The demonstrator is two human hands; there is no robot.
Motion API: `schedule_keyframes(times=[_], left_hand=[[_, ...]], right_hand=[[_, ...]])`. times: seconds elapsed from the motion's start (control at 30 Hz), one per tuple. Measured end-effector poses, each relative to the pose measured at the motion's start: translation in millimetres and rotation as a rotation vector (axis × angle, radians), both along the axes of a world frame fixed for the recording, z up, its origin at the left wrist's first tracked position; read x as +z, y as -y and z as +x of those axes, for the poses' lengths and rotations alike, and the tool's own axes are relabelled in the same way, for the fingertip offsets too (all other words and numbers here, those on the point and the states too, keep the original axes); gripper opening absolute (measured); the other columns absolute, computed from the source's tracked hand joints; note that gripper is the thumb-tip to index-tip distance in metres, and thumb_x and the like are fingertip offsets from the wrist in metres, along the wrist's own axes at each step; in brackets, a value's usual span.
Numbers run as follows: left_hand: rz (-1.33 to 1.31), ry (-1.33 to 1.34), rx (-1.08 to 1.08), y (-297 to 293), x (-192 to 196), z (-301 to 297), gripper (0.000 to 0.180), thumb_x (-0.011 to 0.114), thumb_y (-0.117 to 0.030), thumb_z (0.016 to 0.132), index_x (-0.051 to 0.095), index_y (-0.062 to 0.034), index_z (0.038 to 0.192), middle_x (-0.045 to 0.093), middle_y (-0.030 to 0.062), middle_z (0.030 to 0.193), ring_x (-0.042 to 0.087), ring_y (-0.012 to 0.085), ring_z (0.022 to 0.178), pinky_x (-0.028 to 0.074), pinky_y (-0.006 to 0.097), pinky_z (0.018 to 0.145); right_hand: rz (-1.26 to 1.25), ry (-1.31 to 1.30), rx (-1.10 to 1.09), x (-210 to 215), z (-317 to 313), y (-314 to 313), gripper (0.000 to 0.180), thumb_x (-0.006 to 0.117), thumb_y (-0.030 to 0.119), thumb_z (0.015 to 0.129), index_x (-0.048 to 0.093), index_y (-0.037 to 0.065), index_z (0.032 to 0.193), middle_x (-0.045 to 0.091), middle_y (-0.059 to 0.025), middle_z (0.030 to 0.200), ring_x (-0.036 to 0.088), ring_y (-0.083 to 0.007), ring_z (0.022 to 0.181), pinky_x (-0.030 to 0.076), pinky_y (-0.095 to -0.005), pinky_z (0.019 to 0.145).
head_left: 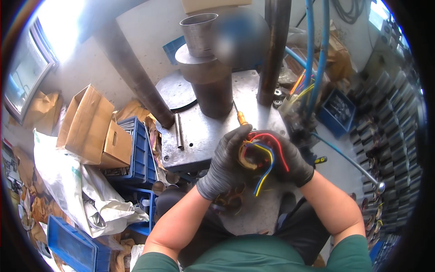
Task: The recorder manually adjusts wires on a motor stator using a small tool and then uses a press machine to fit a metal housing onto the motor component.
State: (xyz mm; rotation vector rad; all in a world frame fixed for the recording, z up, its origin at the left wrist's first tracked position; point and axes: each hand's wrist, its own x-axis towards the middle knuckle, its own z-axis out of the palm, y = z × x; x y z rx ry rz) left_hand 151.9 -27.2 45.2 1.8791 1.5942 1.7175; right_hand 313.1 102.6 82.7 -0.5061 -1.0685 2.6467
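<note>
Above my lap, in front of a metal press bed (204, 136), I hold a round motor stator with copper windings (247, 159) between both hands. Red, blue and yellow lead wires (271, 165) curl out of it. My left hand (225, 158), in a dark grey glove, is closed round its left side. On the opposite side my right hand (290, 158), gloved alike, grips it; the wires and glove hide part of the stator. Just past my left fingertips is a screwdriver with an orange handle (242, 119); I cannot tell whether they touch it.
A steel cylinder stack (213, 90) stands on the bed between two thick columns (136, 68) (274, 54). A metal tube (179, 131) is on its left. Cardboard boxes (86, 127) and blue crates (141, 152) crowd the left. Blue hoses (322, 54) hang right, near many stacked metal parts (389, 136).
</note>
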Motion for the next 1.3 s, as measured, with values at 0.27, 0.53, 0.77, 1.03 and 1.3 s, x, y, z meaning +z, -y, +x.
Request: schedule_keyframes(times=[0.27,0.53,0.77,1.03,1.3], left_hand=[[-0.074,-0.119,0.048,3.3,1.4,2.6,0.1,0.094,-0.007,0.071,0.043,-0.0089,0.157,0.05,0.0198,0.145,0.059,0.0368,0.13,0.051,0.044,0.112],[-0.189,0.267,-0.159,6.3,13.8,2.8,0.048,0.062,0.014,0.089,0.07,-0.0102,0.13,0.054,0.0153,0.139,0.06,0.0295,0.129,0.052,0.038,0.107],[-0.124,0.064,-0.075,0.2,-6.8,-1.5,0.041,0.065,0.014,0.087,0.073,-0.0101,0.119,0.056,0.0158,0.137,0.062,0.0295,0.127,0.054,0.038,0.105],[-0.128,0.179,-0.059,2.3,-6.7,7.0,0.035,0.076,0.005,0.089,0.07,-0.0083,0.121,0.055,0.0156,0.138,0.062,0.0285,0.126,0.056,0.038,0.104],[-0.31,0.441,0.004,4.2,-2.5,4.0,0.044,0.082,-0.009,0.091,0.064,-0.0035,0.13,0.058,0.0126,0.133,0.065,0.0234,0.118,0.056,0.035,0.104]], right_hand=[[0.237,0.059,-0.003,-5.2,2.6,-3.0,0.047,0.071,0.037,0.102,0.06,0.003,0.134,0.066,-0.0076,0.122,0.066,-0.0147,0.113,0.055,-0.0315,0.099],[0.436,0.141,0.093,-10.2,5.5,-15.1,0.044,0.068,0.015,0.09,0.06,0.001,0.131,0.066,-0.0081,0.117,0.064,-0.0164,0.108,0.054,-0.0323,0.097],[0.183,0.105,0.068,-10.0,0.8,-8.5,0.053,0.069,0.015,0.087,0.057,0.0,0.136,0.064,-0.0099,0.118,0.063,-0.0197,0.11,0.051,-0.0355,0.103],[0.564,0.219,0.084,-18.2,2.1,-5.5,0.059,0.075,0.014,0.085,0.054,0.001,0.139,0.063,-0.0113,0.122,0.062,-0.0188,0.115,0.052,-0.0367,0.104],[0.577,0.207,0.018,-16.8,4.0,-3.7,0.058,0.069,0.007,0.085,0.053,-0.002,0.14,0.064,-0.0121,0.126,0.063,-0.0194,0.115,0.053,-0.0358,0.103]])
